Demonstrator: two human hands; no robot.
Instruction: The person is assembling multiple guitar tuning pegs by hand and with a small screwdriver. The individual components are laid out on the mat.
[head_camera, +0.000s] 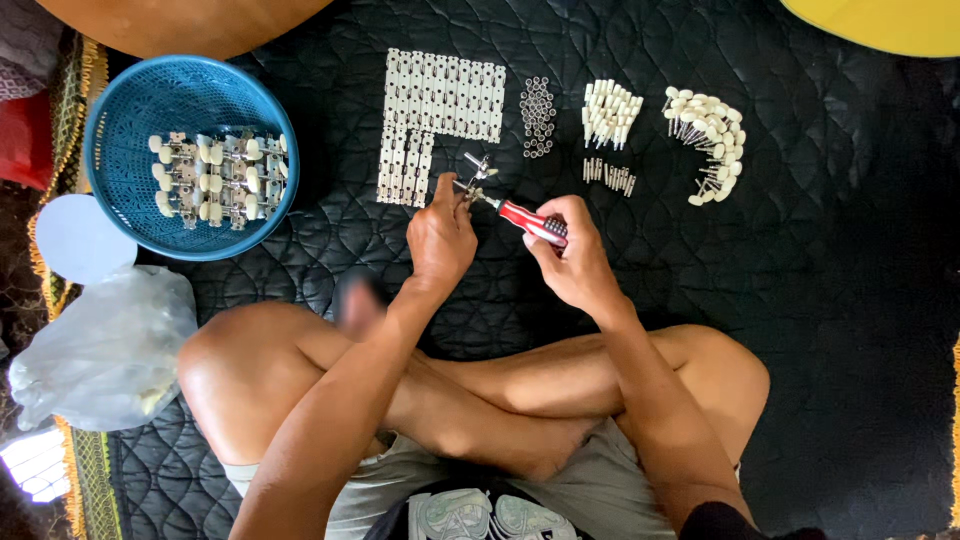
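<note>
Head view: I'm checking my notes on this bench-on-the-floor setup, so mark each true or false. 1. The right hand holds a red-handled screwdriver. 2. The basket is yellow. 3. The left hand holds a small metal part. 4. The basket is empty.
1. True: the right hand grips the red-handled screwdriver.
2. False: the basket is blue.
3. True: the left hand pinches a small metal part at the screwdriver's tip.
4. False: it holds assembled pieces with white knobs.

One head-worn view, straight down and close over crossed legs and the black quilted mat (800, 260).
</note>
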